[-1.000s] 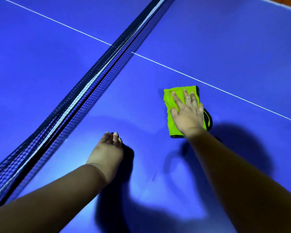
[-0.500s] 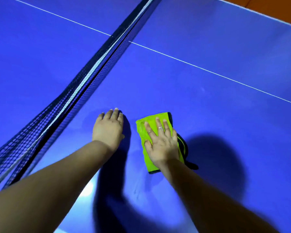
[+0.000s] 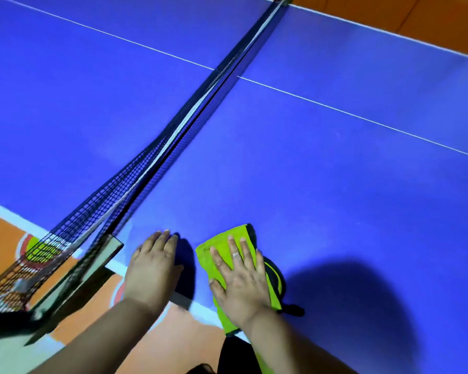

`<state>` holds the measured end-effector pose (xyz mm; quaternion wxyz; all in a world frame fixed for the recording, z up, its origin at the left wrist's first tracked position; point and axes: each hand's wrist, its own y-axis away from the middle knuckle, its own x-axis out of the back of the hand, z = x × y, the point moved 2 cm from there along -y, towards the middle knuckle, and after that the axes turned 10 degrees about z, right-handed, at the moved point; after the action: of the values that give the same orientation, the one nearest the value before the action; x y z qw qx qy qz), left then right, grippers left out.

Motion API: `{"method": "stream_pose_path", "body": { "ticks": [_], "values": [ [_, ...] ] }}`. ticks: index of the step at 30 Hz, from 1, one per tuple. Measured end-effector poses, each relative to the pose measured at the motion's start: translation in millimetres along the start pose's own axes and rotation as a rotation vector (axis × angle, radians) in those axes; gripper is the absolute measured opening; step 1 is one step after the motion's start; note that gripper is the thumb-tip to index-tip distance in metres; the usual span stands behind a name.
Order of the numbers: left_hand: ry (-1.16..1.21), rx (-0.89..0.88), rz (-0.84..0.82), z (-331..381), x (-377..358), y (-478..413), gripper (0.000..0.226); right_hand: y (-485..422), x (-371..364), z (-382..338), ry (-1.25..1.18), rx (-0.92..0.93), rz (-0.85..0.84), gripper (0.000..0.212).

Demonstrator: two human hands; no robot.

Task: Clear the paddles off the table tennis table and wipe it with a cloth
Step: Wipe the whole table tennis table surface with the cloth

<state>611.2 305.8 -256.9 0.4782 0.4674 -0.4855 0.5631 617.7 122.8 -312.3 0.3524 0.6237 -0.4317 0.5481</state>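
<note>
Under flat right hand (image 3: 241,282): cloth (image 3: 222,240), soft, limp, likely to bunch; press mid-fold. Left hand (image 3: 153,265) flat on table (image 3: 335,171).

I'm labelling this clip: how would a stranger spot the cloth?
Start at the blue table tennis table and follow the black net to the near edge. There the cloth lies flat under the right hand, beside the left hand. It is the only lime-green thing on the blue top, with black trim.
</note>
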Motion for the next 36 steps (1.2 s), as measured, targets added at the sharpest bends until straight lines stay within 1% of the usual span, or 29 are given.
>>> {"method": "stream_pose_path", "body": {
  "ticks": [3,4,5,8,11,16,18,20,23,26,27,32,36],
  "values": [
    [0.042,0.004,-0.017,4,3,44,0.054,35,1,-20,-0.025,0.048,-0.036,0.061],
    [0.049,-0.003,-0.032,6,1,53,0.053,43,0,-21,-0.028,0.063,-0.058,0.061],
    [0.055,0.0,-0.038,7,2,66,0.054,55,4,-24,-0.025,0.078,-0.065,0.06],
    [0.085,0.003,-0.102,16,3,88,0.07,81,11,-22,-0.023,0.077,-0.106,0.063],
    [0.098,-0.008,-0.143,27,13,94,0.075,104,22,-8,-0.046,-0.006,-0.121,0.064],
    [0.2,-0.011,-0.172,46,14,91,0.063,116,31,27,-0.066,-0.156,-0.092,0.066],
    [0.231,-0.008,-0.168,54,12,87,0.063,108,32,37,-0.082,-0.208,-0.096,0.068],
    [0.231,0.003,-0.185,61,10,80,0.065,97,33,46,-0.096,-0.219,-0.09,0.07],
    [0.222,0.015,-0.249,67,2,64,0.071,73,32,69,-0.088,-0.161,-0.078,0.072],
    [0.176,-0.006,-0.271,83,-6,39,0.079,36,31,103,-0.093,-0.135,-0.056,0.074],
    [0.161,-0.016,-0.276,91,-9,28,0.081,21,31,115,-0.094,-0.13,-0.039,0.074],
    [0.119,-0.086,-0.307,142,-20,-40,0.09,-57,36,176,-0.086,-0.124,-0.076,0.075],
    [0.054,-0.18,-0.312,188,-33,-104,0.106,-120,34,223,-0.053,-0.098,-0.047,0.078]
  ]
}}
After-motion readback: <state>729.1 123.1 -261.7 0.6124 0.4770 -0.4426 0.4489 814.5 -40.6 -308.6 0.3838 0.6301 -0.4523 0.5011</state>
